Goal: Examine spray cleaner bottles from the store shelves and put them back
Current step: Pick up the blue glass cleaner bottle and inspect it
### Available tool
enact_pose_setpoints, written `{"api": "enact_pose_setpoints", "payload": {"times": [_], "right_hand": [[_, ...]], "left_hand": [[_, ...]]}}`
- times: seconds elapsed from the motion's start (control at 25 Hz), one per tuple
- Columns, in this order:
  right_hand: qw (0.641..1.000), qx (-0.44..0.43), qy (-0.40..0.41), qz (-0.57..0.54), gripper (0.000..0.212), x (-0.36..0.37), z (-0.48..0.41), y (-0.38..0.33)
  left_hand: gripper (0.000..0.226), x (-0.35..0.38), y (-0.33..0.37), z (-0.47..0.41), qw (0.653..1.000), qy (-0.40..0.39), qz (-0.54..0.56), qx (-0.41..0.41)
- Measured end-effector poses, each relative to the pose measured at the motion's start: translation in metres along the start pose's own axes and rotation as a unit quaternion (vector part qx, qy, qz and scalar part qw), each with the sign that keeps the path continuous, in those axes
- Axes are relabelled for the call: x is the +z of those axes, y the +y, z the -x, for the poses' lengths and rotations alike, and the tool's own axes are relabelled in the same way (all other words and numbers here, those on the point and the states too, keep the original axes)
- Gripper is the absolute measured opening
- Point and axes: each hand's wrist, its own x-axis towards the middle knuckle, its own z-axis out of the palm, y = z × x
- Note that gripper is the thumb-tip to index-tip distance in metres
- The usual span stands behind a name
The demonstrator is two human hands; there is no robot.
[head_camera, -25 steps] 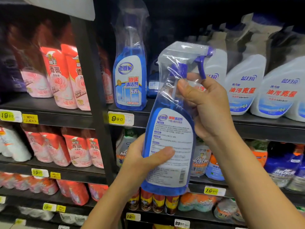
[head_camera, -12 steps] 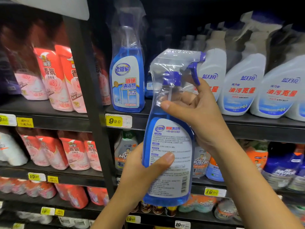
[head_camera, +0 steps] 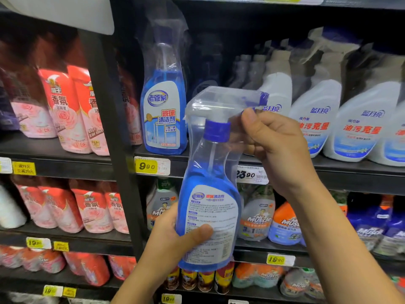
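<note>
The left hand clasps the base of a blue glass cleaner spray bottle, thumb across its back label. At one o'clock, the right hand pinches its plastic-wrapped trigger head. A matching bottle stands shelved at eleven o'clock, above a yellow 9.90 price tag.

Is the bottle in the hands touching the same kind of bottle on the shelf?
Apart. Head view: the held bottle is lower and nearer, and shelf edge shows between it and the shelf bottle.
</note>
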Motion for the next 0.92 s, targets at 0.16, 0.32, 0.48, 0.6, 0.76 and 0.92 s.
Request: {"api": "enact_pose_setpoints", "payload": {"times": [0.16,0.32,0.48,0.6,0.76,0.92], "right_hand": [[0.998,-0.034,-0.056,-0.013,0.024,-0.002,0.011,-0.003],[0.983,-0.117,-0.127,0.061,0.017,-0.001,0.039,-0.001],[0.971,-0.127,-0.192,0.070,0.029,-0.001,0.063,-0.001],[0.966,-0.130,-0.205,0.088,0.032,0.000,0.070,-0.001],[0.976,-0.113,-0.178,0.054,0.035,-0.001,0.075,0.001],[0.994,-0.084,-0.071,0.011,0.018,0.001,0.072,0.007]], "left_hand": [[0.064,-0.010,-0.006,-0.001,0.999,0.008,-0.034,0.009],[0.053,-0.020,-0.013,-0.004,0.991,0.068,-0.110,0.034],[0.042,-0.026,-0.018,-0.001,0.988,0.058,-0.131,0.049],[0.053,-0.023,-0.023,0.004,0.988,0.070,-0.132,0.024],[0.052,-0.018,-0.026,0.007,0.993,0.027,-0.101,0.047],[0.050,-0.016,-0.021,0.009,0.996,0.008,-0.080,0.036]]}}
